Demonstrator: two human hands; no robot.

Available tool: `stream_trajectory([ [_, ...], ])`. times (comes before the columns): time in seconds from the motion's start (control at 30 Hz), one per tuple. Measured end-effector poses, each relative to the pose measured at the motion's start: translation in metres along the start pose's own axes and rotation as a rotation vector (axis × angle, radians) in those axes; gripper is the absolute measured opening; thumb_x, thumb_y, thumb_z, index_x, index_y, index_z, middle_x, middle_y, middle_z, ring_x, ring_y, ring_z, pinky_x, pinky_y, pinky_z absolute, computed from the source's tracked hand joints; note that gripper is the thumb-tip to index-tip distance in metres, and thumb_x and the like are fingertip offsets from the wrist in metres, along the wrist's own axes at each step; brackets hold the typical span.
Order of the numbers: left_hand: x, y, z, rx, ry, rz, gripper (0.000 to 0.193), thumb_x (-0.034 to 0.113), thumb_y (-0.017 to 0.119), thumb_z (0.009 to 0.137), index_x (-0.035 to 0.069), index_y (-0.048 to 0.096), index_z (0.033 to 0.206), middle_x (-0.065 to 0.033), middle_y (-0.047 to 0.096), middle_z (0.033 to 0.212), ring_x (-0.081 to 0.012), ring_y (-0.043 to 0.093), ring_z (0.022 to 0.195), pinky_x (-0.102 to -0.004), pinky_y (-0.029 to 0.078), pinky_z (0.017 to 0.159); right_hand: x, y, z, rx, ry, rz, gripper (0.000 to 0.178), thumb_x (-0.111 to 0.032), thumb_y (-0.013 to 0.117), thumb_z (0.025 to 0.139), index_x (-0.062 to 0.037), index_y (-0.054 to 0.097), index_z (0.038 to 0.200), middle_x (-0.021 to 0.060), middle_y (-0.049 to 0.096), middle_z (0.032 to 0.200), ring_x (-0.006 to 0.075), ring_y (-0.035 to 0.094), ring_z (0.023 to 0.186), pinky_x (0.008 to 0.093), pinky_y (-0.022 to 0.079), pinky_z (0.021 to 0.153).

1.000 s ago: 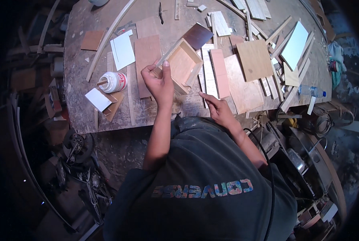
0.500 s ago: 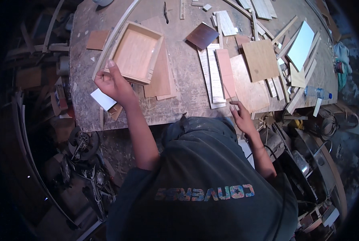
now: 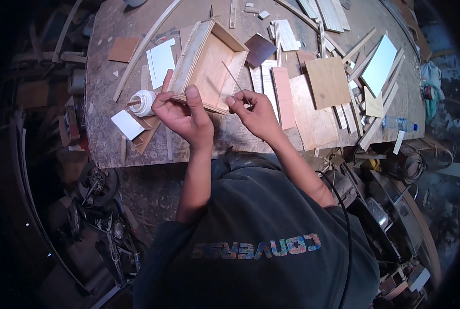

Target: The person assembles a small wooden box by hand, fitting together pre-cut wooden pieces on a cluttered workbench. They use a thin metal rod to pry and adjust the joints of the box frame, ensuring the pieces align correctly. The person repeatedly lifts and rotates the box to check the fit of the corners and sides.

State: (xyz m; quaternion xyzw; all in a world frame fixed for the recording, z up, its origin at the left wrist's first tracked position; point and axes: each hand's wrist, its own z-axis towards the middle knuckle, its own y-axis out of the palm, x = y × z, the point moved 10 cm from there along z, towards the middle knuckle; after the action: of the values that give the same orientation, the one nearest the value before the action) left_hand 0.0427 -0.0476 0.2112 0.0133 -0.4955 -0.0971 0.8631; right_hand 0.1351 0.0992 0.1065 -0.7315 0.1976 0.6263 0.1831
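An open, rectangular box (image 3: pixel 208 64) of pale wood is being held tilted above the near part of the worktable (image 3: pixel 104 92), its striped plywood edges and smooth, pinkish-tan floor being shown to view. Its near-left corner is being clamped by the left hand (image 3: pixel 189 116), the thumb being pressed at the rim and the fingers being spread along the outside and underneath. A thin, straight stick (image 3: pixel 232 74) is being pinched by the right hand (image 3: pixel 256 116), thumb and forefinger being brought together on its lower end; its upper part is being held over the box's hollow, though whether the wood is being touched cannot be told. To the left, a rounded white jar (image 3: pixel 145 103) is being partly hidden by the left hand, and a brown stick (image 3: pixel 134 103) is being held in its mouth. The scuffed, stained tabletop is being covered on the right by a glossy dark-brown panel (image 3: pixel 260 50), a flat pink strip (image 3: pixel 283 98) and a matt tan square (image 3: pixel 329 82). A clear plastic bottle (image 3: pixel 398 123) is being kept near the right edge, its contents being too indistinct to tell.
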Motion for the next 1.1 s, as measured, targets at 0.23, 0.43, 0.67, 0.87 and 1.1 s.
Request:
stream_trajectory([
  [0.23, 0.001, 0.008, -0.011, 0.002, -0.003, -0.062, 0.039, 0.015, 0.065, 0.099, 0.004, 0.033, 0.118, -0.0291, 0.045, 0.144, -0.0269, 0.052, 0.123, -0.0375, 0.041, 0.106, -0.002, 0.000, -0.003, -0.049, 0.075, -0.044, 0.037, -0.027, 0.066, 0.098, 0.0027, 0.065, 0.075, 0.0026, 0.056, 0.060, 0.0075, 0.046, 0.060, 0.0298, 0.039, 0.056],
  [0.43, -0.044, 0.007, -0.013, -0.064, -0.455, -0.202, 0.054, 0.009, 0.071, 0.091, -0.002, 0.040, 0.134, -0.0181, 0.055, 0.133, -0.0206, 0.055, 0.119, -0.0350, 0.043, 0.103, -0.003, -0.010, -0.004, -0.063, 0.093, -0.008, 0.039, -0.026, 0.065, 0.098, 0.0017, 0.063, 0.071, 0.0006, 0.054, 0.058, 0.0068, 0.043, 0.058, 0.0288, 0.035, 0.054],
  [0.67, -0.066, 0.034, -0.057, -0.182, -0.894, -0.513, 0.064, 0.017, 0.072, 0.084, 0.000, 0.046, 0.140, -0.0143, 0.058, 0.131, -0.0267, 0.059, 0.122, -0.0428, 0.049, 0.104, -0.005, -0.013, -0.010, -0.049, 0.083, -0.122, 0.038, -0.028, 0.060, 0.100, 0.0014, 0.062, 0.076, 0.0044, 0.056, 0.062, 0.0095, 0.046, 0.060, 0.0320, 0.038, 0.057],
  [0.87, -0.055, 0.039, -0.060, -0.160, -0.830, -0.525, 0.067, 0.014, 0.067, 0.079, -0.004, 0.045, 0.140, -0.0162, 0.057, 0.131, -0.0288, 0.057, 0.123, -0.0432, 0.045, 0.108, 0.006, -0.015, -0.016, -0.099, 0.161, 0.037, 0.036, -0.030, 0.060, 0.100, -0.0028, 0.057, 0.077, -0.0019, 0.047, 0.061, 0.0089, 0.041, 0.059, 0.0310, 0.034, 0.054],
  [1.1, -0.041, 0.036, -0.055, -0.143, -0.770, -0.518, 0.068, 0.014, 0.067, 0.080, -0.003, 0.044, 0.141, -0.0163, 0.057, 0.131, -0.0289, 0.057, 0.124, -0.0432, 0.044, 0.110, 0.001, -0.009, -0.026, -0.139, 0.176, 0.245, 0.029, -0.029, 0.059, 0.101, -0.0124, 0.050, 0.080, -0.0081, 0.037, 0.061, 0.0042, 0.032, 0.050, 0.0247, 0.024, 0.046],
])
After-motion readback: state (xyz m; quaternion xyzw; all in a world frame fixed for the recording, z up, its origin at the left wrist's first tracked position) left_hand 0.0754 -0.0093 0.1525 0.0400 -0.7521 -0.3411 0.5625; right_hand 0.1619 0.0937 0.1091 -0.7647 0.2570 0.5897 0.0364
